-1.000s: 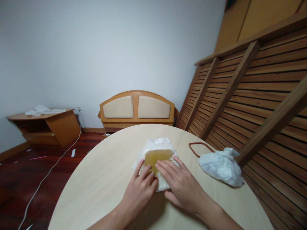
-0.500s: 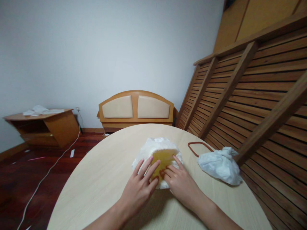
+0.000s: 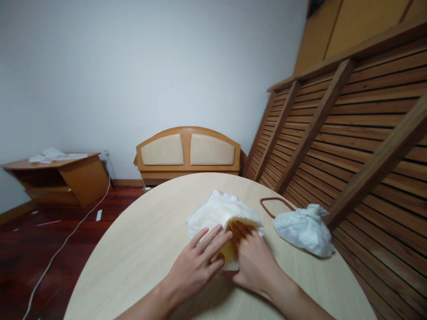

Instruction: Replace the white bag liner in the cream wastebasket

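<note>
A white, soft, crinkled bag (image 3: 213, 213) with a yellow lining lies on the round pale table (image 3: 140, 240), its mouth facing me. My left hand (image 3: 196, 262) rests on the bag's left front, fingers stretched and spread, the tips touching the white outside and the edge of the mouth. Into the opening reaches my right hand (image 3: 255, 260); its fingers are extended against the yellow lining and partly hidden in shadow. The right thumb stays outside, low by the near edge. I cannot see anything held inside the bag.
To the right lie a knotted white plastic bag (image 3: 302, 229) and a brown rounded loop (image 3: 275, 206), possibly a handle. A slatted wooden frame (image 3: 320, 133) leans along the right side. Beyond the table stand a headboard (image 3: 188, 168) and a low cabinet (image 3: 83, 178). A white cable (image 3: 66, 242) crosses the floor.
My right hand has pushed its fingers from the lining's surface into the bag's mouth. The opening now gapes, and the bag has shifted slightly right. My left hand has barely moved.
</note>
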Motion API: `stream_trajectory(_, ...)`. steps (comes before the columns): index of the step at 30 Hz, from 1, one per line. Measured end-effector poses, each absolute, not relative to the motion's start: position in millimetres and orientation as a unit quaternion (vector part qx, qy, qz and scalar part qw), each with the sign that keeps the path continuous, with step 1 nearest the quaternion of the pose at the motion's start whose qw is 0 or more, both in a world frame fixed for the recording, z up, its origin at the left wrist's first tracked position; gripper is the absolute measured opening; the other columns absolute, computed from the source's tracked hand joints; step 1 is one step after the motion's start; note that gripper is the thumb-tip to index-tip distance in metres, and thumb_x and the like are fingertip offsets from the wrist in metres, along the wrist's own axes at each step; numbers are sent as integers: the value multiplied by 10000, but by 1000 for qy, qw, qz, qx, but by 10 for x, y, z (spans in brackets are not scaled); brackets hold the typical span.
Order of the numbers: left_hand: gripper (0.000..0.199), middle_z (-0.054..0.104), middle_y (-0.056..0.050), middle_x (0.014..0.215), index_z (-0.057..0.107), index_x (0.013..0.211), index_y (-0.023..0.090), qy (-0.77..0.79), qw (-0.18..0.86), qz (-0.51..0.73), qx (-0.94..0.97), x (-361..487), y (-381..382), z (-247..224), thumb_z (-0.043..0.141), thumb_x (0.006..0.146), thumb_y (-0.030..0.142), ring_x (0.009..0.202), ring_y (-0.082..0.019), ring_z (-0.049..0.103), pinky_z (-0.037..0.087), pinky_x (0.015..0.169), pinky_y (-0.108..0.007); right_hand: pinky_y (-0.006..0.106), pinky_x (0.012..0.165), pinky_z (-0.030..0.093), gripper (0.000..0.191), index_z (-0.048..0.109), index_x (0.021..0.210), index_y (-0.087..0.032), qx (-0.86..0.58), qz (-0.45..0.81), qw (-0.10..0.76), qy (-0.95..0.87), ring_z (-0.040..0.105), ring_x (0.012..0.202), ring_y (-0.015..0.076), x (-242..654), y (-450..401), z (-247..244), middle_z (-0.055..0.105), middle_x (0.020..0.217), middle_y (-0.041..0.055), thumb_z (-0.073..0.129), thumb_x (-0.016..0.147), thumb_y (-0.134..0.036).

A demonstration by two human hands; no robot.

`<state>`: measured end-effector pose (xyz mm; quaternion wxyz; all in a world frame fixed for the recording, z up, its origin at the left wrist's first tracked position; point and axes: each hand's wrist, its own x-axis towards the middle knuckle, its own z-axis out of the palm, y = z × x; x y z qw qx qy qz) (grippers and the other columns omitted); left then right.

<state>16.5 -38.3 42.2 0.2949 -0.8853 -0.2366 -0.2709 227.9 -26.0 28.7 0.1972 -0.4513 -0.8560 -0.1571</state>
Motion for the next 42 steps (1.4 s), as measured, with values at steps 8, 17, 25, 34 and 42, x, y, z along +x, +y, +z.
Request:
stream_trajectory(8,96,428,-48,1596,643,927,207,-242,280,-274,-888,134,-362,434,584,986,254,1491,-258,361,390,1151,-424,521,994,387,676,725,1095,-138,-424,-181,222,-859,631,980,345,2283,-260,292,754,977,167,634,772,-725)
stream_trajectory(17,61,429,-41,1595,656,913,214,-290,259,-296,-872,96,-317,376,615,957,224,1513,-264,297,428,1132,-438,514,1075,367,558,663,1185,-137,-391,-151,238,-876,647,1037,309,2270,-242,327,748,1077,129,714,819,-554)
stream_trajectory(25,110,497,-103,1508,655,887,195,-324,232,-334,-854,38,-271,382,582,916,119,1493,-313,300,536,1063,-488,493,1139,349,267,640,1057,-197,-345,-99,242,-902,679,947,231,2209,-226,407,741,949,33,717,808,-139)
stream_trajectory(34,156,607,-74,1392,677,980,196,-310,241,-327,-860,-2,-237,394,634,851,120,1472,-329,334,485,1114,-486,481,1171,308,231,658,974,-208,-317,-134,251,-905,670,930,205,2285,-159,444,731,912,17,618,817,-44)
stream_trajectory(42,136,724,-22,961,674,946,215,-279,262,-275,-882,-113,-148,458,701,862,318,1344,-249,517,266,1238,-417,449,1167,303,217,673,1054,-203,-291,-153,250,-911,663,919,195,2272,-155,405,749,941,22,578,901,-81)
